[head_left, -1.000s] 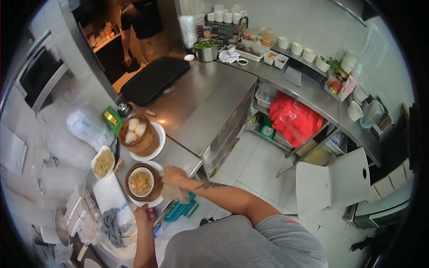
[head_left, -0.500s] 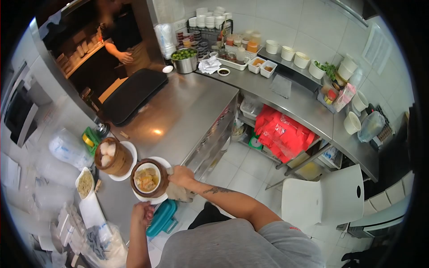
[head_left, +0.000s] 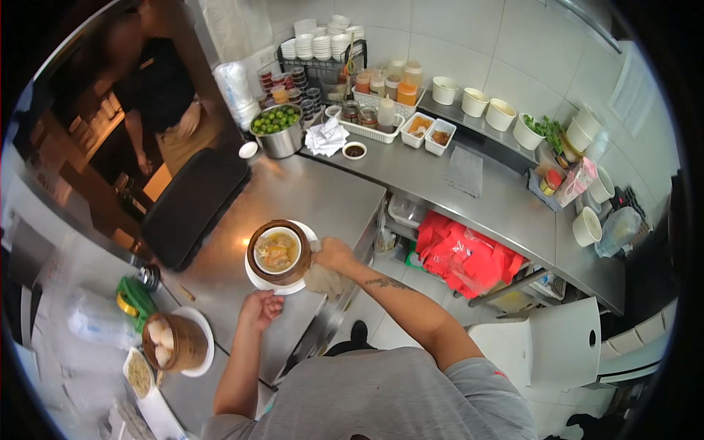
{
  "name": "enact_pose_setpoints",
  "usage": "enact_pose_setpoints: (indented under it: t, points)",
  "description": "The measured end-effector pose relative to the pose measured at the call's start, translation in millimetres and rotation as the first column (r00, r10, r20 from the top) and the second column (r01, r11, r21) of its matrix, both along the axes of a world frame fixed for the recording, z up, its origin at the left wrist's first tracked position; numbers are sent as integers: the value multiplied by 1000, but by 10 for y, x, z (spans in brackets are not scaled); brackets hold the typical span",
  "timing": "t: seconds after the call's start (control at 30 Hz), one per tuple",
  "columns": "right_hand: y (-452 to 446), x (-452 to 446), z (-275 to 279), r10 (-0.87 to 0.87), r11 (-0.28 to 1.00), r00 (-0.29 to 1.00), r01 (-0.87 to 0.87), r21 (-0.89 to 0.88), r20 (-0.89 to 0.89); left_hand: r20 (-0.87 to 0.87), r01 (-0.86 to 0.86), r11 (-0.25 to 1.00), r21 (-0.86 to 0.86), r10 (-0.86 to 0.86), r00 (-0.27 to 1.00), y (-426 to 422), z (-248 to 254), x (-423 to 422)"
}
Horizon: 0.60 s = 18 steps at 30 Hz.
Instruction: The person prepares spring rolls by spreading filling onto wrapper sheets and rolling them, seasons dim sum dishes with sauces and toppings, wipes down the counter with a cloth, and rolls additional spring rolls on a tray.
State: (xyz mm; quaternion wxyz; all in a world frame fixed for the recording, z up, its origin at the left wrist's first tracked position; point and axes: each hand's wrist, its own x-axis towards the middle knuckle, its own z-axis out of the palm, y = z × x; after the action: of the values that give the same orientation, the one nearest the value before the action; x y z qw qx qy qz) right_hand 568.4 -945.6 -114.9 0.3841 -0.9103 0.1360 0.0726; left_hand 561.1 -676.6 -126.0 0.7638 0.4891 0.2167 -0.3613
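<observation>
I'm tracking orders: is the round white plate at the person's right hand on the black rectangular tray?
No: the round white plate at the right hand is over the steel counter, apart from the black rectangular tray.

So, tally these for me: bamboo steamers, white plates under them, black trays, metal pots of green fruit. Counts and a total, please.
Bamboo steamers: 2
White plates: 2
Black tray: 1
Metal pot: 1
Total: 6
</observation>
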Motion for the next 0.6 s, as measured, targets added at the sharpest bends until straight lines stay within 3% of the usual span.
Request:
enact_pose_setpoints:
  t: [0.1, 0.2, 0.23, 0.27, 0.3, 0.37, 0.47, 0.5, 0.53, 0.6]
  points:
    - [-311, 237, -72, -27, 991, 999, 23, 131, 27, 16, 28, 998, -52, -27, 1000, -188, -55, 363]
    - [-602, 130, 213, -226, 940, 974, 222, 258, -14, 94, 106, 994, 14, -107, 990, -477, 119, 514]
    - [-726, 47, 282, -182, 881, 982, 135, 454, 60, 127, 174, 983, 58, -181, 975, -548, 185, 554]
    - [-860, -46, 316, -154, 782, 978, 31, 622, 144, 159, 240, 965, 103, -254, 954, -619, 248, 592]
    - [-1011, -148, 302, -133, 601, 983, -22, 799, 127, 199, 385, 907, 173, -415, 888, -684, 298, 607]
    - [-1228, -331, 259, -83, 131, 990, -100, 986, 112, 406, 386, 896, 219, -443, 799, -1082, 657, 428]
    - [-1270, -483, 433, -49, 201, 991, -112, 973, 124, 650, 487, 861, 148, -456, 608, -1812, 739, 289]
    - [-1243, -451, 145, -120, 318, 986, -69, 946, 112, 640, 483, 874, 44, -396, 659, -2086, 600, 263]
    - [-1216, -443, 212, -186, 280, 982, 8, 960, 46, 625, 473, 879, -59, -336, 704, -2354, 392, 245]
    - [-1248, -395, 438, -310, 200, 948, 135, 970, -68, 644, 378, 924, -61, -253, 722, -2844, 116, 199]
